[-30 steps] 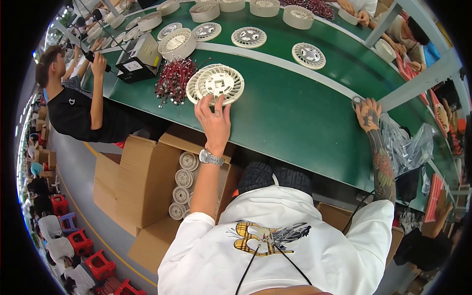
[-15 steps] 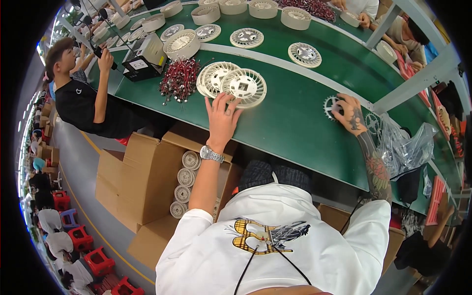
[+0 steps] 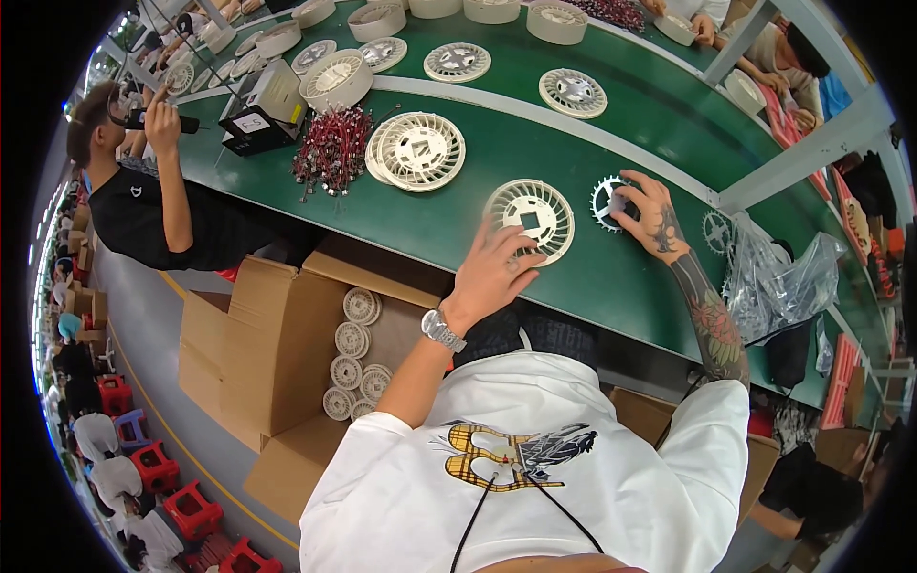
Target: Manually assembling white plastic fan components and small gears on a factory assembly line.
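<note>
My left hand (image 3: 489,274) has its fingers and thumb on the near edge of a round white plastic disc (image 3: 546,202). This disc has a slotted rim and a square hole in its middle, and it lies on the green bench. Just to its right, my right hand (image 3: 655,222) pinches a silvery toothed ring (image 3: 600,216), whose right side is hidden behind the fingers. Further left, a small stack of similar slotted discs (image 3: 441,153) rests beside a pile of red wires (image 3: 331,148) with small metal ends.
Behind a pale rail, more discs and round white housings (image 3: 557,23) stand on the green surface (image 3: 659,105). A black box (image 3: 258,124) sits left. Clear plastic bags (image 3: 788,277) lie right. Below is an open carton (image 3: 244,349) holding discs. A co-worker (image 3: 143,205) stands left.
My left hand has moved right with the top disc, taking it off the stack and next to the ring. My right hand and the toothed ring have shifted slightly left.
</note>
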`<state>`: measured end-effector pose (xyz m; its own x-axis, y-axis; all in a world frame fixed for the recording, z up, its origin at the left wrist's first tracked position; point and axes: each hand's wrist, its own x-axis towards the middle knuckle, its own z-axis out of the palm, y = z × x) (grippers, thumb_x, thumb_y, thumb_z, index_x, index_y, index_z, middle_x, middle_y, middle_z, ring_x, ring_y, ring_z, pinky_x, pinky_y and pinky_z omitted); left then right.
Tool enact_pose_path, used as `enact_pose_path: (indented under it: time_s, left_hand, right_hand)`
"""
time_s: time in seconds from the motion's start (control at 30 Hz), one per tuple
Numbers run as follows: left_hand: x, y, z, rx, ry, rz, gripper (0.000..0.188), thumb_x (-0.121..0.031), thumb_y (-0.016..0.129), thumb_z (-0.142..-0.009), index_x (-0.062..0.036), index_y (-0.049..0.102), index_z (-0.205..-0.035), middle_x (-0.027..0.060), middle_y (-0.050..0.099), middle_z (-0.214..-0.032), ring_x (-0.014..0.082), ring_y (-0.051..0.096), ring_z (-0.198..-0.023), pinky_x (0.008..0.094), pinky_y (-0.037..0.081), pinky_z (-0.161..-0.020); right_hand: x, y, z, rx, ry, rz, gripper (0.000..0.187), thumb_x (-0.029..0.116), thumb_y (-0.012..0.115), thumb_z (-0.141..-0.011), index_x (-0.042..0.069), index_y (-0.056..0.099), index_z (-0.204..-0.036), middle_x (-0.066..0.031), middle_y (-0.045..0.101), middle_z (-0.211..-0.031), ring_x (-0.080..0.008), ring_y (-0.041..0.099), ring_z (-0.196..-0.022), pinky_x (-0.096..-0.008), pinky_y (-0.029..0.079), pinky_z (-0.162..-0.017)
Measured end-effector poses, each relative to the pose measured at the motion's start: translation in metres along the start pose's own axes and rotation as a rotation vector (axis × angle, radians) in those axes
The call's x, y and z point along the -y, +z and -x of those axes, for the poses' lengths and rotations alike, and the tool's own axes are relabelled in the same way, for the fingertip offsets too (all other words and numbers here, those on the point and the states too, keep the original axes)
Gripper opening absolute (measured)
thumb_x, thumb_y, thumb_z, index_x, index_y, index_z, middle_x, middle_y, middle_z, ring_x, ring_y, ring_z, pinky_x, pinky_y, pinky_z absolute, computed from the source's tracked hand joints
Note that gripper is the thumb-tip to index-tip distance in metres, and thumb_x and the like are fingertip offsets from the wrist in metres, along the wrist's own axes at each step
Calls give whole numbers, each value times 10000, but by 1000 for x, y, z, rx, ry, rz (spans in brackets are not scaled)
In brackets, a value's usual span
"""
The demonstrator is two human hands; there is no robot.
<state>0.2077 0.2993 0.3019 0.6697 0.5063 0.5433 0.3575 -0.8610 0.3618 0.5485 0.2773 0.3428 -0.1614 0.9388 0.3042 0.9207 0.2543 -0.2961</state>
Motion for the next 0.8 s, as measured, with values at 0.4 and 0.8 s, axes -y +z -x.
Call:
enact_pose_path:
  time_s: [0.4, 0.8]
  left_hand:
    - [-2, 0, 3, 9, -14, -49, 248, -221, 764, -870, -212, 745, -1117, -37, 651, -1196, 224, 563, -1253, 575, 339, -1178]
    - [-1, 2, 3, 3, -16, -46, 238, -219, 751, -882, -221, 742, -1120, -37, 652, -1202, 217, 563, -1255, 575, 338, -1178]
  right_hand:
    - [25, -1, -4, -47, -187, 144, 339, 175, 798, -808, 76, 683, -1111, -139, 534, -1472, -362, 501, -1349, -511, 347, -1149]
    - [29, 18, 3, -65, -64, -71, 197, 155, 746, -885, 24, 666, -1009, -147, 574, -1399, -332, 572, -1234, -425, 415, -1093]
